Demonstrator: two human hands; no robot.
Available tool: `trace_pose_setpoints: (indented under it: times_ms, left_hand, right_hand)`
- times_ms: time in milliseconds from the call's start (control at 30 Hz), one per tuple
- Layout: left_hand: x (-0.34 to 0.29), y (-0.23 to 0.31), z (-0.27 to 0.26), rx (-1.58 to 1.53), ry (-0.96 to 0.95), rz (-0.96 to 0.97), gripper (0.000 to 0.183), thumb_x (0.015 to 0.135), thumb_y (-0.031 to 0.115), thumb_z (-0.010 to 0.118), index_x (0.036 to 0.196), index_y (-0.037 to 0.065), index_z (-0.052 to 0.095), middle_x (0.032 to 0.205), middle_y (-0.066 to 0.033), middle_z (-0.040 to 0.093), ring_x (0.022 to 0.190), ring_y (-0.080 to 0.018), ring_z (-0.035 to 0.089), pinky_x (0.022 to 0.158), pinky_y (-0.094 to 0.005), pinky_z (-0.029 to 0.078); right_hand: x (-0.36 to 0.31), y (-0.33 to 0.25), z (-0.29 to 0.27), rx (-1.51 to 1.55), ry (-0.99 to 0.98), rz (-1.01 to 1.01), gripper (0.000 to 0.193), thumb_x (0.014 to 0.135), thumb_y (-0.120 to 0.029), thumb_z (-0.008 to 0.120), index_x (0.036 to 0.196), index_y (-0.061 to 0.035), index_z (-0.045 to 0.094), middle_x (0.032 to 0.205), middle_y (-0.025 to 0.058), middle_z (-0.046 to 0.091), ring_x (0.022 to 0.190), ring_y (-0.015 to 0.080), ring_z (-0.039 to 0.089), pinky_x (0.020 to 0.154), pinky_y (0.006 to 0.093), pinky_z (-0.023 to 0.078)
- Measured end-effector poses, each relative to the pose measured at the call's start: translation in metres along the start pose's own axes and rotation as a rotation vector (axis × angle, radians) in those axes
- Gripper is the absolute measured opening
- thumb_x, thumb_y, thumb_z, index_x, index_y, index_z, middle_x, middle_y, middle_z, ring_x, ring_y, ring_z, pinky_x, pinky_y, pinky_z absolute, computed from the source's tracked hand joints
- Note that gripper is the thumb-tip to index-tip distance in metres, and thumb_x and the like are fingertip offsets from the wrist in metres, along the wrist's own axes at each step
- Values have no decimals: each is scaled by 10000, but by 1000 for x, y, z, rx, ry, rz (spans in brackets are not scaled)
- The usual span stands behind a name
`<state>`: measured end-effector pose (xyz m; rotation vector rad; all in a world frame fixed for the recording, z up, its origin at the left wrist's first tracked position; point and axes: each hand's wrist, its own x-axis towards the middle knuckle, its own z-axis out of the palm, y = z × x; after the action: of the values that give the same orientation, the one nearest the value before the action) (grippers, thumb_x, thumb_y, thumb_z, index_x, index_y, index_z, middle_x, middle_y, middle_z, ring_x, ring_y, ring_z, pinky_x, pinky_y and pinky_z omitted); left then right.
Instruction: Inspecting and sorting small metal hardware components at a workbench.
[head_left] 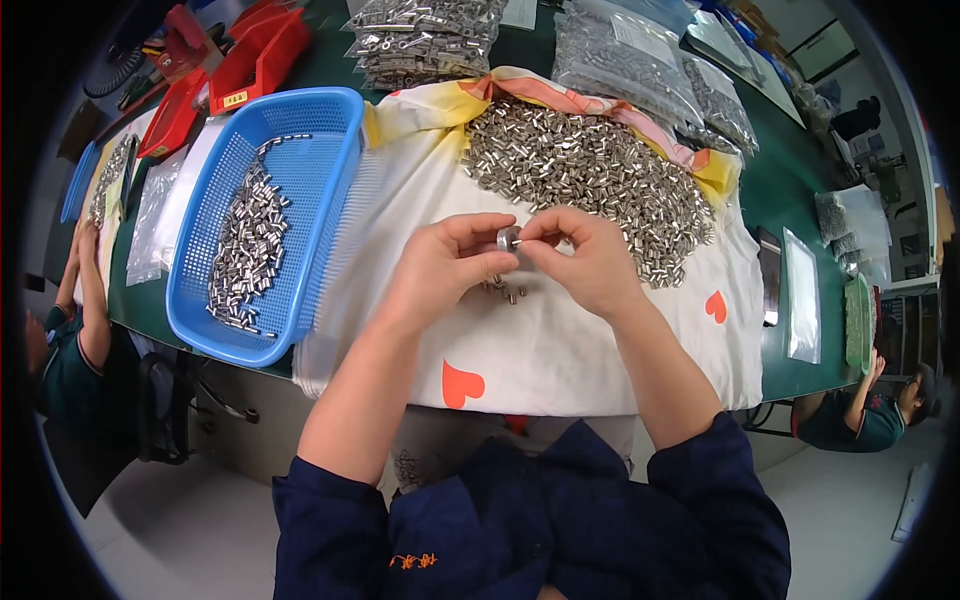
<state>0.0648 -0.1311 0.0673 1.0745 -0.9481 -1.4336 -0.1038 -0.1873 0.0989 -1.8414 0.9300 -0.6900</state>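
Over the white cloth [550, 365] with red hearts, my two hands meet in front of a pile of small metal sleeves [590, 170]. My left hand [440, 265] is closed, holding a short, round metal piece [506, 239] between thumb and fingers. From the other side, my right hand [590, 262] pinches something small and thin against that piece; its kind is too small to make out. A few loose metal sleeves [513, 294] lie just below the hands. To the left stands a blue plastic basket [345, 115] with many similar sleeves [248, 245] inside.
Bags of metal parts [425, 45] and more full clear bags [625, 60] stand at the back. Red bins [250, 65] sit at the far left. A phone [768, 275] and a flat clear bag [801, 295] lie right. Co-workers sit at both sides.
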Motion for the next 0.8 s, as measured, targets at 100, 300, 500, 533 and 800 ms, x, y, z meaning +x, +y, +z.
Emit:
trace_pose_setpoints:
  times_ms: [100,300,500,533,800]
  left_hand:
    - [-1,1,-1,55,-4,-6,349,752,1,654,1090,-23,570,928,-53,624,828,-98,589,734,-210,480]
    - [1,-2,3,93,4,-12,343,753,-1,654,1085,-29,572,967,-87,629,853,-114,599,739,-219,491]
    - [-1,1,4,201,-68,-44,350,746,25,669,1080,-26,577,922,-67,645,813,-98,607,717,-220,488]
    - [-2,3,5,201,-62,-45,350,746,25,669,1080,-26,577,922,-67,645,813,-98,607,717,-220,488]
    - [0,1,4,248,19,-50,344,715,53,701,1040,-3,604,837,-44,639,766,-83,589,691,-226,485]
  right_hand:
    - [-1,-2,2,-68,36,-14,105,722,-92,640,800,-26,615,760,35,635,684,121,582,643,252,458]
    - [-6,8,8,-336,157,-325,111,708,-100,645,781,-28,605,719,67,610,680,191,596,635,299,462]
    - [-4,7,-5,-196,-25,-32,145,709,-105,651,828,-33,611,719,70,608,674,190,598,627,294,463]
    - [0,4,-8,-194,-30,-33,145,709,-105,651,828,-33,611,719,70,608,674,190,598,627,294,463]
    - [48,-4,-27,-524,-208,-259,182,703,-122,631,877,-71,637,845,72,606,851,236,560,763,346,446]
